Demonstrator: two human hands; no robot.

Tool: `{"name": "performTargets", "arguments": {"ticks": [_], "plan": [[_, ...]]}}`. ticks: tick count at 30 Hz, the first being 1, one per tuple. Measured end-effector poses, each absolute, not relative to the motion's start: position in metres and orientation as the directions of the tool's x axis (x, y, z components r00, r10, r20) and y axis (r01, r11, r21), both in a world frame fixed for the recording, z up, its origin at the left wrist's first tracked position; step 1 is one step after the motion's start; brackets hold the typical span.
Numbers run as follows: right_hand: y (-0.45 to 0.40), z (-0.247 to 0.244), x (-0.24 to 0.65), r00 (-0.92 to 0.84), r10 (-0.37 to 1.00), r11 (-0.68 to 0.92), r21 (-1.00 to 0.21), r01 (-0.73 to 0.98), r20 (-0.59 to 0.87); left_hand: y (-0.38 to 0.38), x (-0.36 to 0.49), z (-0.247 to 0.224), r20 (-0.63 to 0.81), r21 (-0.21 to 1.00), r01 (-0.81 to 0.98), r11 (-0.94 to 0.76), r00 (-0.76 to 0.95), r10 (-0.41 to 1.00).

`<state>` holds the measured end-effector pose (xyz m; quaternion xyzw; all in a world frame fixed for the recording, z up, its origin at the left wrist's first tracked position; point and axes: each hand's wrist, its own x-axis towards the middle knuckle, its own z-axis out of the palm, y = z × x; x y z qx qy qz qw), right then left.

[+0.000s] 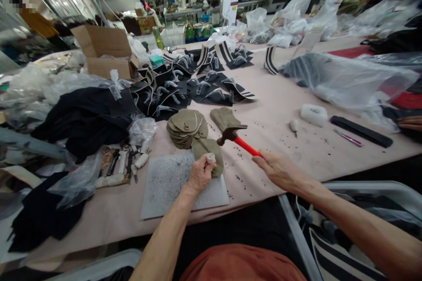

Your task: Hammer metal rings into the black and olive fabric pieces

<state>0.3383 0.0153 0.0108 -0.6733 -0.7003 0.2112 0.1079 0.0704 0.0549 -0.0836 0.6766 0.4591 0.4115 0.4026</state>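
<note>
My right hand point(271, 167) grips the red handle of a claw hammer point(242, 140), its dark head held a little above and to the right of my left hand. My left hand point(200, 174) is closed around an upright punch point(210, 157) with a pale wrapped top; its lower end is hidden. Under that hand lies an olive fabric piece point(211, 149), partly over a grey board point(165, 189) covered in dark specks. Behind it sit a stack of olive fabric pieces point(186, 125) and another olive piece point(225, 117).
Black pieces with plastic-wrapped parts point(198, 85) spread across the back of the table. At left are hand tools point(123, 162), dark cloth point(89, 114) and a cardboard box point(103, 50). A white block point(314, 115), a black strip point(361, 131) and plastic bags point(346, 79) lie at right.
</note>
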Motion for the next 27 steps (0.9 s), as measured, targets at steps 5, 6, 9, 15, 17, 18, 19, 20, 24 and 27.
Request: {"name": "performTargets", "arguments": {"ticks": [5,6,9,15,17,18,19,20,24,27], "plan": [[0.028,-0.040,0.361,0.095,0.955,-0.200,-0.374,0.906,-0.281,0.055,0.070,-0.079,0.193,0.920,0.288,-0.266,0.256,0.947],[0.028,-0.048,0.361,0.122,0.964,-0.196,-0.318,0.928,-0.236,0.055,0.070,-0.079,0.190,0.922,0.284,-0.262,0.256,0.948],[0.026,-0.061,0.343,0.080,0.995,-0.064,-0.267,0.962,0.051,0.055,0.070,-0.079,0.167,0.943,0.241,-0.229,0.252,0.953],[0.015,-0.069,0.251,-0.131,0.959,0.263,-0.624,0.736,0.250,0.056,0.072,-0.072,0.127,0.951,0.247,-0.185,0.234,0.964],[0.009,-0.077,0.227,-0.097,0.971,0.219,-0.656,0.722,0.217,0.057,0.072,-0.070,0.126,0.950,0.254,-0.181,0.219,0.968],[0.007,-0.080,0.219,-0.077,0.975,0.198,-0.651,0.733,0.209,0.057,0.072,-0.069,0.124,0.952,0.251,-0.176,0.208,0.970],[0.004,-0.083,0.213,-0.060,0.976,0.182,-0.635,0.751,0.209,0.056,0.073,-0.070,0.118,0.955,0.245,-0.164,0.194,0.974],[0.002,-0.085,0.210,-0.049,0.975,0.173,-0.611,0.773,0.215,0.056,0.075,-0.071,0.107,0.961,0.236,-0.147,0.173,0.979],[0.001,-0.083,0.210,-0.065,0.971,0.173,-0.490,0.855,0.228,0.052,0.090,-0.075,0.043,0.986,0.161,-0.039,-0.021,0.999],[0.004,-0.078,0.211,-0.093,0.970,0.183,-0.424,0.887,0.223,0.057,0.103,-0.065,0.087,0.994,0.094,-0.064,-0.267,0.960]]}}
